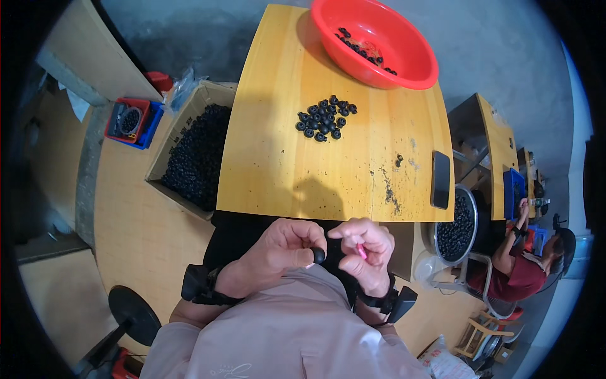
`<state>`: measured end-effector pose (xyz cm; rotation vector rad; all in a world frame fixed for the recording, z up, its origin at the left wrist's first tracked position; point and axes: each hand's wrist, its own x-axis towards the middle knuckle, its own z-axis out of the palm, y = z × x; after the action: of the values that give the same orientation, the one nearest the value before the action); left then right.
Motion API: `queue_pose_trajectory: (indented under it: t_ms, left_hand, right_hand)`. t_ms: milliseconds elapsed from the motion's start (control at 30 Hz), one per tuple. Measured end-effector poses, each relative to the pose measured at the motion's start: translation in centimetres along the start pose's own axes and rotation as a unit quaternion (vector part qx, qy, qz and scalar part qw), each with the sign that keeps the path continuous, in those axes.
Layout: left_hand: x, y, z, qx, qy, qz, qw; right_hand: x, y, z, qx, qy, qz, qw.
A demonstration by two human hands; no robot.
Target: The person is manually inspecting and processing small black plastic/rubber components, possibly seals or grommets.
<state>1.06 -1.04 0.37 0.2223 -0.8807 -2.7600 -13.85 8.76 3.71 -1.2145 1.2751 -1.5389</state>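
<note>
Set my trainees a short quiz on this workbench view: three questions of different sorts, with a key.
1. True or false: the dark phone lies near the right-hand edge of the table.
2. Short answer: what dark thing does the left hand hold between its thumb and fingers?
3. Fill the gap: on the table, farther from the person than the loose pile of black pieces, stands a wide red ____.

Key
1. True.
2. A rounded black piece.
3. Basin.
</note>
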Motion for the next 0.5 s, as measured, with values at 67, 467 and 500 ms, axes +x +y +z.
queue_pose_trajectory:
  t_ms: [67, 467, 500]
  left_hand:
    - [0.1, 0.2, 0.5, -0.014, 0.011, -0.003, 1.0]
    - [-2.5, 5.0, -6.5, 0.101, 0.211, 0.234, 0.944]
    - [-2.8, 5.6, -7.8, 0.107, 0.263, 0.253, 0.925]
  right_hand:
    - [0.3, 0.5, 0.9, -0.035, -0.028, -0.04, 0.998]
    - [6.6, 4.7, -1.9, -0.189, 0.206, 0.09, 0.956]
    - [7.6, 5.2, -2.9, -0.191, 0.206, 0.088, 0.956]
